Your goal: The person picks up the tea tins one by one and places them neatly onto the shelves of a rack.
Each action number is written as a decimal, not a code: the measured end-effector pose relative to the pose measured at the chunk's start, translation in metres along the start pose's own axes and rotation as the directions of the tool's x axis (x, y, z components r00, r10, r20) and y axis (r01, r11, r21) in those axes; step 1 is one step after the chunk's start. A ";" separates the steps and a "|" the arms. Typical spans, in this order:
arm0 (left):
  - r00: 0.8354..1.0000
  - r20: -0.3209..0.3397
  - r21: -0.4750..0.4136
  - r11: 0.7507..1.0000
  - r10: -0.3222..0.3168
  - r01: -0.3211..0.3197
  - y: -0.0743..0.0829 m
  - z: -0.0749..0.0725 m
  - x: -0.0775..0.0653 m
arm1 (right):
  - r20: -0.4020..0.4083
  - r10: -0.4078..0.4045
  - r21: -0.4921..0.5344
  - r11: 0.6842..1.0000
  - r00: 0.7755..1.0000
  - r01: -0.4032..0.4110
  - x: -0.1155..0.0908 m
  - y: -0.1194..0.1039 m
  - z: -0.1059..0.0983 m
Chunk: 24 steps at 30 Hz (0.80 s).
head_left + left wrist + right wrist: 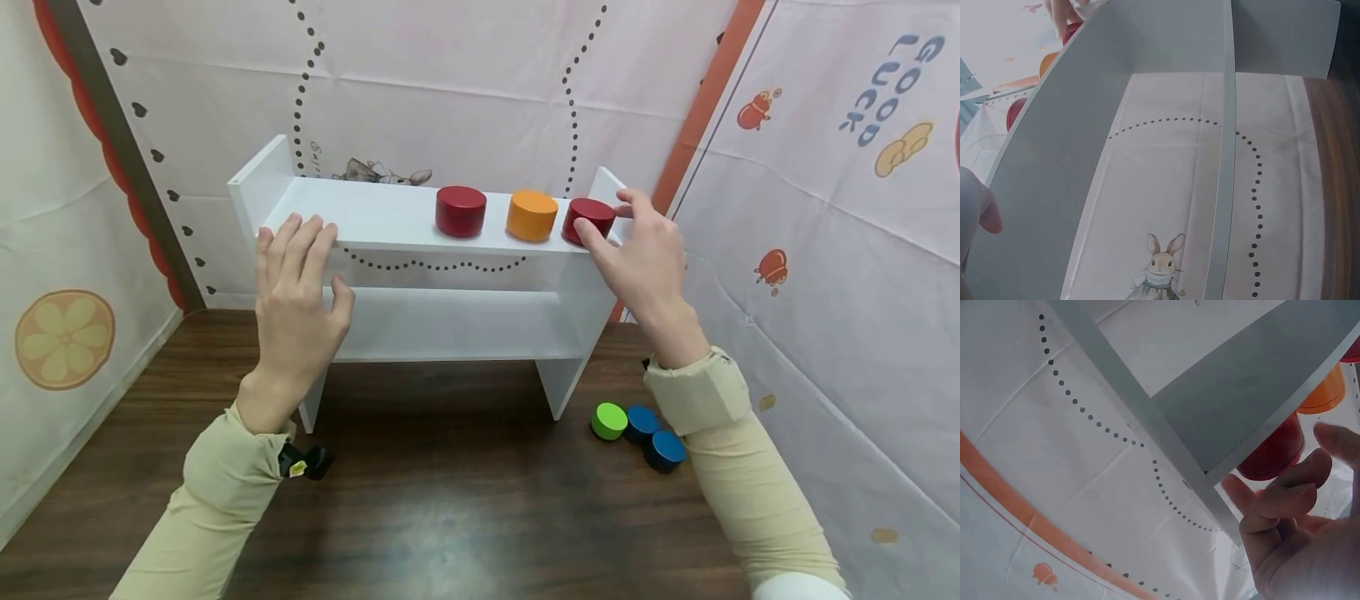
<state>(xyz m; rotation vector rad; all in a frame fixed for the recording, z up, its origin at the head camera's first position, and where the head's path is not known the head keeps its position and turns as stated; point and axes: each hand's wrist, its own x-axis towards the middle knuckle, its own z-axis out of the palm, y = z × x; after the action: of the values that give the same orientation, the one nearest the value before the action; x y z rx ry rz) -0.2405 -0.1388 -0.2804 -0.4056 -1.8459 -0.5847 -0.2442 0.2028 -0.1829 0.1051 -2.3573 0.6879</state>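
Site: you are in a small, booth-like work corner, draped on three sides; whether it belongs to a home or a lab cannot be told. Evidence: beyond your left hand (296,292) and right hand (645,260) hangs a creased, pale back cloth (450,100) with dotted lines (303,88) and a rabbit print (1161,265). Outward of your left hand, a left cloth (67,208) shows an orange-slice print (65,340); outward of your right hand, a right cloth (862,333) shows GOOD LUCK lettering (908,80). Below your hands: a dark wood-grain table (450,517), bearing a white shelf (450,323) between them.
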 end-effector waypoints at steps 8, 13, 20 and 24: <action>1.000 -0.005 0.003 1.000 -0.002 0.002 0.000 0.000 0.001 | -0.264 -0.150 0.147 0.970 0.953 0.193 -0.040 0.034 -0.001; 1.000 -0.012 -0.003 1.000 -0.003 0.003 0.000 0.000 0.001 | -0.207 -0.102 0.116 0.985 0.973 0.128 -0.074 0.078 0.017; 1.000 -0.020 -0.011 1.000 -0.002 0.002 0.001 0.002 0.001 | 0.111 0.081 -0.082 0.994 0.990 -0.072 -0.128 0.134 0.048; 1.000 -0.022 -0.009 1.000 -0.001 0.000 0.001 0.002 0.000 | 0.311 0.269 -0.229 0.952 0.912 -0.203 -0.152 0.151 0.054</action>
<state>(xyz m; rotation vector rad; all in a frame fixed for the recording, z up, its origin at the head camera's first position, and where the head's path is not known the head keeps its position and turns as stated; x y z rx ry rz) -0.2420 -0.1368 -0.2806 -0.4030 -1.8227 -0.5957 -0.1963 0.2894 -0.3806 -0.1657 -2.7890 0.5865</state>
